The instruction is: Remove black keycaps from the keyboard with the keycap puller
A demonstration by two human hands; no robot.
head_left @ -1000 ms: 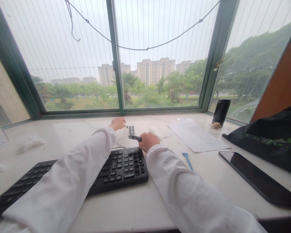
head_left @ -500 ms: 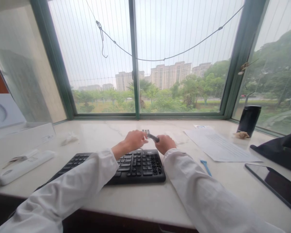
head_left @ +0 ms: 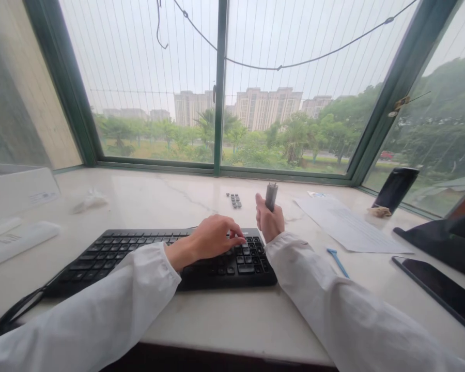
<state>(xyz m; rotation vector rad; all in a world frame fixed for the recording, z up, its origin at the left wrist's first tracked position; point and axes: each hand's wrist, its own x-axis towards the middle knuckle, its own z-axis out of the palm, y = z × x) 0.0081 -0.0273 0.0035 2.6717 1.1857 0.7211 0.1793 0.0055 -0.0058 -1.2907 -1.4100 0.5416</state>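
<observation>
The keyboard (head_left: 217, 277) lay on the counter (head_left: 256, 320), likely light, stiff and best held by its edges, with the left hand (head_left: 215, 237) over its number keys (head_left: 246, 268), whether pinching one unclear, and the right hand (head_left: 270, 223) wrapped around a dark tool (head_left: 271, 195).

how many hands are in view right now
2. The left hand is at the right part of the black keyboard; the right hand is near the keyboard's far right corner, gripping a gray tool. No others show.
</observation>
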